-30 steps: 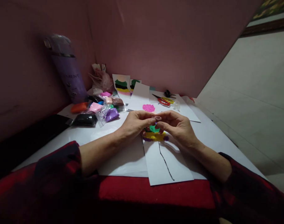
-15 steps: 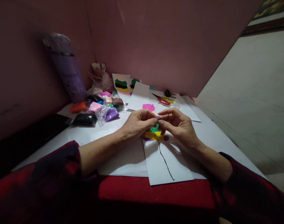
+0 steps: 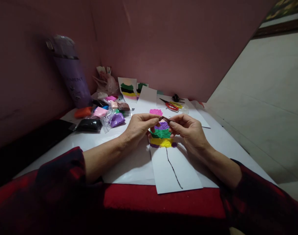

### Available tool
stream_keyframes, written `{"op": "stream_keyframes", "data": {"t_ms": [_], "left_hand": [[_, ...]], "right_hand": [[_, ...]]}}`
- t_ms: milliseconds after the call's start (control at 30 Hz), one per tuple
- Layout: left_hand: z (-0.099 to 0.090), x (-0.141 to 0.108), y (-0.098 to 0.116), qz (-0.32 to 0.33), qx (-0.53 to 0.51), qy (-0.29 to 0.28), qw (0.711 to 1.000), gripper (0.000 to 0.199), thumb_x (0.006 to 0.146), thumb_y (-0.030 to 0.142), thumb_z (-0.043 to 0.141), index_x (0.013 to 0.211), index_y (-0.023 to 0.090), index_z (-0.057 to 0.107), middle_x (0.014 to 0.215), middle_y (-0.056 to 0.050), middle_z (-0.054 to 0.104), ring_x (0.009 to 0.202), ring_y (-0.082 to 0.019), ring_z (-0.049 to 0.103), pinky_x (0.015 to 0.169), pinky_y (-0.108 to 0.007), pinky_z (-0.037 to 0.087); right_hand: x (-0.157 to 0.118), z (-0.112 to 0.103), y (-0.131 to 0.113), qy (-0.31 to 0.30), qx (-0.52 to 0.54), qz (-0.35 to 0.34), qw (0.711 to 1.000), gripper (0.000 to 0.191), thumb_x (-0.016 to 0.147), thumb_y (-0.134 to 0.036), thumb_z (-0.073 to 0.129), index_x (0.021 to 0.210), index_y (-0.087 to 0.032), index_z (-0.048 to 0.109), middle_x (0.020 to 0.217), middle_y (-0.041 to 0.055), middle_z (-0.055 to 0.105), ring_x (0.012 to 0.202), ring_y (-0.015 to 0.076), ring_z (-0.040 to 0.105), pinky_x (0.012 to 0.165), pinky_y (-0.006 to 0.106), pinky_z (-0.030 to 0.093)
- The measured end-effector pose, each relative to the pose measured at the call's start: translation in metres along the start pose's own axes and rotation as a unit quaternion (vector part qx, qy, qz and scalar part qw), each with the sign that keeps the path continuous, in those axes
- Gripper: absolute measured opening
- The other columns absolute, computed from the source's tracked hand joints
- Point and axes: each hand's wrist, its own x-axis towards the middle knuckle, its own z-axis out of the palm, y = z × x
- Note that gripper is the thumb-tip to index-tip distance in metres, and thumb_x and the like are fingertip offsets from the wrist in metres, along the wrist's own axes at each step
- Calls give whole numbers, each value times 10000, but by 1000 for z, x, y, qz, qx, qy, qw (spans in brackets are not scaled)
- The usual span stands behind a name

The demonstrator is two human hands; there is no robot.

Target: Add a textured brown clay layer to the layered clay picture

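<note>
My left hand (image 3: 140, 128) and my right hand (image 3: 191, 131) pinch the two ends of a small brown strip of modelling clay (image 3: 165, 119), bent slightly between them. Both hands hover over a white card (image 3: 174, 176) near the table's front. On that card lie textured clay bands: a pink patch (image 3: 156, 112) at the far end, then a purple band (image 3: 161, 125), a green band (image 3: 161, 133) and a yellow band (image 3: 161, 142). A wavy black line (image 3: 172, 168) runs down the card's near part. My fingers hide some of the band edges.
Bagged clay packs, including black (image 3: 89, 125), purple (image 3: 117, 120) and orange (image 3: 82, 112), lie at the left. Behind them stands a purple bottle (image 3: 73, 76). Red-handled scissors (image 3: 171, 106) rest at the back. Painted cards (image 3: 127, 89) lean against the pink wall (image 3: 163, 42).
My hands have moved slightly apart and a little up. More of the brown clay strip shows between my fingertips, and the purple and green bands are more visible.
</note>
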Motion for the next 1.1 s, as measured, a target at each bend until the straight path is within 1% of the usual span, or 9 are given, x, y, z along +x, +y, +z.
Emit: {"op": "stream_keyframes", "data": {"t_ms": [133, 267, 367, 500, 600, 700, 833, 967, 1100], "left_hand": [[1, 1, -1, 8, 21, -32, 999, 174, 705, 232, 756, 843, 126, 765, 643, -15, 640, 539, -88, 514, 446, -192, 393], [3, 2, 0, 1, 34, -22, 999, 137, 676, 228, 784, 736, 116, 734, 567, 6, 606, 502, -86, 508, 438, -197, 404], [4, 1, 0, 11, 37, -12, 999, 203, 651, 248, 822, 661, 109, 675, 535, 21, 578, 473, -70, 493, 434, -185, 393], [4, 1, -1, 8, 26, -14, 1000, 253, 668, 259, 827, 783, 113, 655, 571, 32, 580, 475, -71, 512, 435, -185, 415], [4, 2, -2, -5, 35, -41, 999, 257, 712, 265, 793, 878, 108, 675, 616, 15, 602, 498, -78, 526, 435, -185, 421], [3, 2, -3, 4, 51, -70, 996, 214, 744, 292, 764, 822, 103, 697, 641, -6, 614, 512, -65, 519, 448, -172, 415], [3, 1, -2, -9, 69, -49, 996, 186, 759, 286, 746, 765, 114, 674, 559, 17, 565, 450, -65, 490, 425, -182, 415], [3, 1, -2, 7, 103, -57, 993, 175, 797, 270, 704, 728, 111, 677, 559, 9, 568, 460, -64, 496, 427, -168, 410], [3, 0, 0, -5, 73, -53, 996, 238, 786, 324, 721, 698, 107, 679, 561, 4, 564, 472, -65, 492, 418, -162, 399]], "right_hand": [[-2, 0, -1, -27, -22, -24, 999, 193, 715, -288, 781, 815, -178, 658, 708, -11, 648, 560, 111, 603, 507, 264, 556], [-4, 1, -2, -48, -44, -40, 997, 197, 744, -298, 779, 825, -172, 652, 707, -9, 645, 556, 105, 600, 491, 248, 545], [-5, 2, -3, -72, -48, -39, 995, 247, 734, -346, 801, 812, -167, 651, 656, -18, 629, 522, 103, 584, 461, 244, 526], [-5, 4, -3, -98, -34, -36, 994, 303, 714, -392, 817, 835, -164, 657, 677, -8, 635, 533, 118, 597, 451, 259, 520], [-6, 3, -2, -103, -27, -39, 994, 284, 729, -369, 810, 852, -167, 652, 707, -4, 646, 554, 114, 604, 473, 253, 518], [-6, 3, -2, -101, -12, -40, 994, 320, 711, -348, 825, 893, -185, 619, 721, -11, 660, 584, 122, 626, 487, 250, 531], [-7, 4, -2, -99, -12, -33, 995, 340, 677, -330, 849, 878, -191, 612, 759, -1, 680, 636, 135, 648, 482, 235, 528], [-7, 4, -3, -78, -62, -49, 994, 258, 748, -365, 799, 788, -174, 631, 651, -13, 645, 534, 108, 595, 477, 243, 510], [-7, 4, -6, -83, -65, -66, 992, 246, 768, -372, 785, 793, -172, 643, 662, -9, 656, 551, 109, 602, 494, 246, 521]]}}
